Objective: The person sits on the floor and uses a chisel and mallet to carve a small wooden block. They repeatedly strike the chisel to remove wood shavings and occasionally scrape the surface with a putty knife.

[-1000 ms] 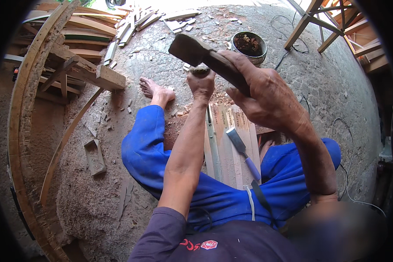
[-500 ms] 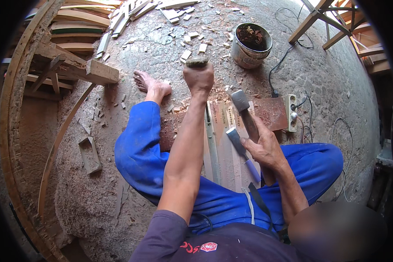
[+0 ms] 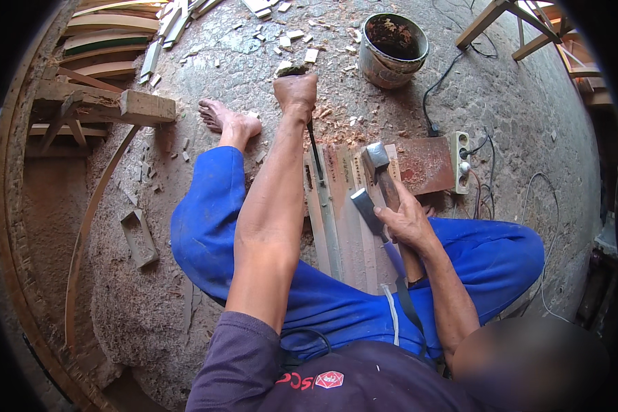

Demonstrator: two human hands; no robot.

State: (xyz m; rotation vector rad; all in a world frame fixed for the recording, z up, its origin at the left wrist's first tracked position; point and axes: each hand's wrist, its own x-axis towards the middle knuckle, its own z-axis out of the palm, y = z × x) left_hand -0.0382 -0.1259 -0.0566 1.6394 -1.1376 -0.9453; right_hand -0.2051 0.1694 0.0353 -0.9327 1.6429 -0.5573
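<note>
My left hand (image 3: 296, 93) is stretched out in front, closed around the handle of a narrow chisel. Its thin dark shaft (image 3: 314, 147) slants down to a greenish-grey wooden strip (image 3: 331, 223), one of several lying side by side between my legs. Rows of small dark notches mark the far ends of some neighbouring strips (image 3: 357, 233). My right hand (image 3: 410, 218) grips a hammer (image 3: 378, 156) by its wooden handle, head upward. Held along with it is a wide chisel (image 3: 369, 209) with a purple handle, its blade pointing away from me.
Under the strips lies a reddish-brown board (image 3: 424, 165), beside a white power strip (image 3: 461, 161) with plugged cables. Beyond stands a dirty bucket (image 3: 393, 51). Wood chips litter the floor. A wooden beam (image 3: 146, 108) juts in at left, above a small rectangular frame (image 3: 139, 239).
The whole view has shifted slightly. My left hand has moved a little farther away, and more of the narrow chisel's shaft shows. My right hand still holds the hammer and wide chisel.
</note>
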